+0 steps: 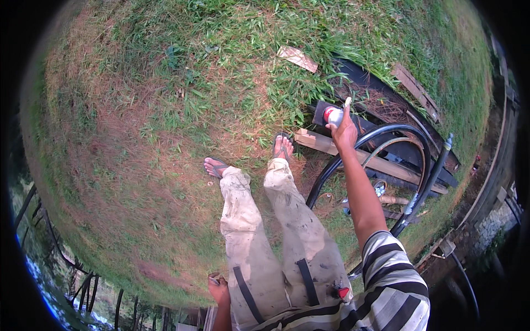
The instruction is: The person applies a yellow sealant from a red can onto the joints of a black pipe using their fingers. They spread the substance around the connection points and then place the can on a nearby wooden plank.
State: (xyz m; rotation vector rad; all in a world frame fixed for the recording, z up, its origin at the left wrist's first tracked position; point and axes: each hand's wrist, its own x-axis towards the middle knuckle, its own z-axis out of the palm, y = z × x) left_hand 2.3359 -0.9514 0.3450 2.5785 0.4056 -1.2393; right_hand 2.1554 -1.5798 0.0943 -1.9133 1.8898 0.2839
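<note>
Stretched out to the right, my right hand point(345, 133) is closed around a small white container point(334, 116) with a red label. A dark square block point(320, 113) is right beside the container; whether they touch, I cannot tell. My left hand point(219, 290) hangs low next to my left thigh, its fingers curled. Something small and greyish seems to be at its fingertips, too small to name. Below my right hand, a wooden board point(314, 140) lies across a dark curved sheet point(367, 83).
A thick black hose point(386, 128) loops beside my right forearm, near a dark pole point(436, 171). Loose wood pieces point(298, 58) and a brown plank point(415, 91) lie around the sheet. My sandalled feet point(282, 148) stand on patchy grass point(193, 105). A wall edge curves along the far right.
</note>
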